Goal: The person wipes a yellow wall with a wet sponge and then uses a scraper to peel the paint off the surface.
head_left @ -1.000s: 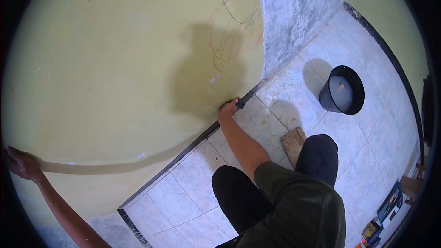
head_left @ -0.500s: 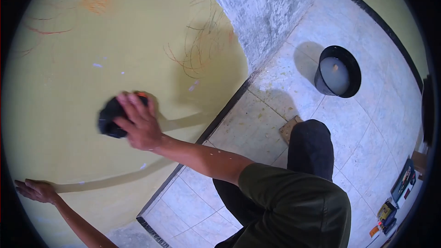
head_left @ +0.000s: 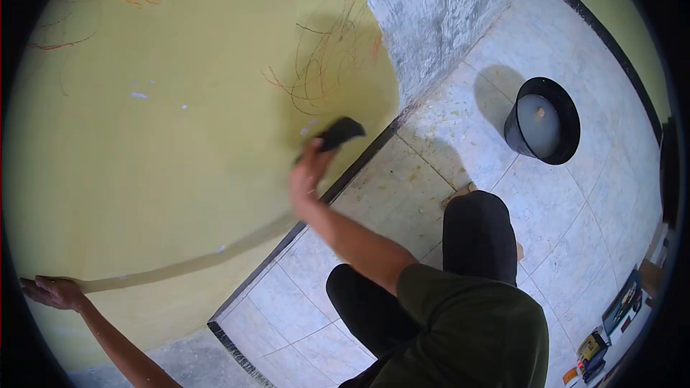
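Note:
A yellow-green wall (head_left: 180, 172) fills the left of the view, with red, orange and dark scribbles and a few pale spots. My right hand (head_left: 310, 171), slightly blurred, grips a black cloth-like pad (head_left: 341, 134) against the wall near the dark skirting strip. Its fingers are closed round the pad's lower end. At the far left, my left hand (head_left: 56, 292) lies on the wall with its fingers stretched out, holding nothing.
A black bucket (head_left: 512, 133) of cloudy liquid stands on the tiled floor (head_left: 431, 223). Bare grey plaster (head_left: 431, 21) shows at the top. Crumbs and a brown block (head_left: 460, 195) lie near my knee. Boxes and small items (head_left: 593, 352) stand at the lower right.
My right hand has moved the black pad to the right across the wall, towards the skirting strip. The view has shifted slightly. My left hand stays on the wall.

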{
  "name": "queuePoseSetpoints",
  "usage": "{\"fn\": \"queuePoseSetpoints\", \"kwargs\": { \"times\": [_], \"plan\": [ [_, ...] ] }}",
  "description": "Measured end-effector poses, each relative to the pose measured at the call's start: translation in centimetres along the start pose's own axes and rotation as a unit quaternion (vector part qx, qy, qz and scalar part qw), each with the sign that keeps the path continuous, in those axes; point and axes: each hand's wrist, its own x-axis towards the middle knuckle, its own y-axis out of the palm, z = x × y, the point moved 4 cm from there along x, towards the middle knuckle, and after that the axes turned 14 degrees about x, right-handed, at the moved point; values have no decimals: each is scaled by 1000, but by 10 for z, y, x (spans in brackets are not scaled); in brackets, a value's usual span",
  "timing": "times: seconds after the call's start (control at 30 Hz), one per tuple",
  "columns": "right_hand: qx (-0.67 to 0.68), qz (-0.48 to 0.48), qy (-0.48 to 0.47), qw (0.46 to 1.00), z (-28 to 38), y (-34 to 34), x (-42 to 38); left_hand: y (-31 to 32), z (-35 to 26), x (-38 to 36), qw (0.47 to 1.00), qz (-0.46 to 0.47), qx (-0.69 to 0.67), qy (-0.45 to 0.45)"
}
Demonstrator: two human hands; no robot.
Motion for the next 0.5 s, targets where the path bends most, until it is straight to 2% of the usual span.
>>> {"fn": "queuePoseSetpoints", "kwargs": {
  "times": [0.03,0.07,0.1,0.13,0.17,0.2,0.23,0.3,0.37,0.43,0.47,0.5],
  "plan": [
    [-133,96,-110,980,31,77,-72,1,4,2,1000,0,2,3],
    [-66,215,-225,948,47,117,-98,4,6,1,1000,2,1,5],
    [-135,292,-330,888,91,155,-111,3,5,3,1000,-2,1,6],
    [-150,380,-361,838,124,189,-119,2,6,3,1000,-3,1,7],
    [-110,432,-400,801,146,219,-119,3,5,1,1000,-2,0,7],
    [-116,476,-369,790,175,240,-113,4,6,1,1000,0,-5,6],
    [-111,428,-465,767,180,252,-105,4,9,2,1000,-16,-8,12],
    [-98,446,-536,710,177,245,-78,8,15,1,999,-31,-16,13],
    [-121,435,-564,691,185,208,-24,9,24,2,999,-29,-15,29],
    [-132,414,-533,725,171,161,43,11,23,6,999,-39,-14,32],
    [-164,361,-532,748,164,128,71,8,17,6,998,-40,-38,33],
    [-168,264,-567,762,130,82,99,6,10,5,997,-41,-63,33]
  ]
}}
